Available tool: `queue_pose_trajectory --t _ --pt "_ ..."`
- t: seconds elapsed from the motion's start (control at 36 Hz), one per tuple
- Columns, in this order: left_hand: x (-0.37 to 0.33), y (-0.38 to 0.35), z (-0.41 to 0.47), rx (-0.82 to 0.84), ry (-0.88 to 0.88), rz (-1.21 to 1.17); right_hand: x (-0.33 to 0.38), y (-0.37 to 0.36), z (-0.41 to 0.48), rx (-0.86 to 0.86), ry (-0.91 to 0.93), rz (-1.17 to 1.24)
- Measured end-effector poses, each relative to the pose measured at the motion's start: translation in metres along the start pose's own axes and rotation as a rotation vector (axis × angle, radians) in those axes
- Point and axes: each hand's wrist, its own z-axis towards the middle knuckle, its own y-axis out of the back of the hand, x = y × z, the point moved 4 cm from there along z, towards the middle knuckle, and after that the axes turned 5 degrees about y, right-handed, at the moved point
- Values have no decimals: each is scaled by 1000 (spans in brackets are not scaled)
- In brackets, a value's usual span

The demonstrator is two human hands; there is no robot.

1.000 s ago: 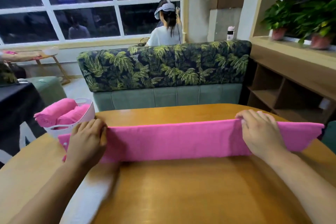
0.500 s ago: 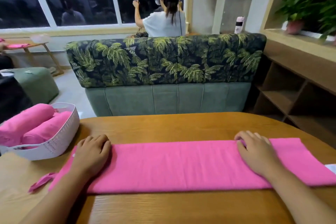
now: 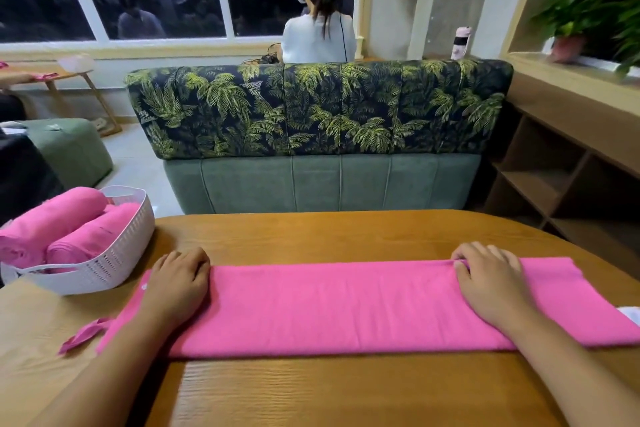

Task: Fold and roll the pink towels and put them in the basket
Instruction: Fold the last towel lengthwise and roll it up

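Since a second ago the raised far edge of the pink towel (image 3: 346, 305) is brought down. The strip is now laid flat on the counter (image 3: 311, 392), running under and past both hands. Right hand (image 3: 491, 284): fingers (image 3: 465, 267) curled over the far edge, a small pucker pinched beneath. Left hand (image 3: 178, 288): fingers (image 3: 194, 262) curled at the same edge; a pinch cannot be confirmed. The basket (image 3: 114, 260), with rolled towels (image 3: 52, 229), is sited just outboard of the left fingers. Advised: edges are squared and layers flattened before rolling is begun.
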Motion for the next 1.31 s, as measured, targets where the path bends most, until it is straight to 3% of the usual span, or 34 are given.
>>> queue_pose_trajectory --t 0.17,0.42,0.56,0.64,0.78,1.0,1.08,1.17,1.25,1.31 --pt "2 -2 1 -26 -7 -19 -1 2 -1 -100 13 -41" --pt "-10 5 2 76 -18 94 5 7 11 252 26 -130" --pt "-58 3 11 212 -175 91 31 6 21 318 84 14" --pt "-87 -8 4 241 -258 5 45 3 22 256 52 100" --pt "-91 -14 -7 101 -237 -139 46 -4 11 -14 56 139" --pt "-88 -20 -7 80 -236 -109 54 -7 8 23 56 -43" --pt "-89 -22 -7 77 -257 -85 87 4 5 -32 226 -2" --pt "-91 -22 -8 68 -272 -65 138 8 -6 219 346 196" --pt "-89 -22 -8 80 -274 -57 166 -10 -24 451 381 126" --pt "-86 -22 -5 80 -280 -63 166 -21 -29 487 352 88"
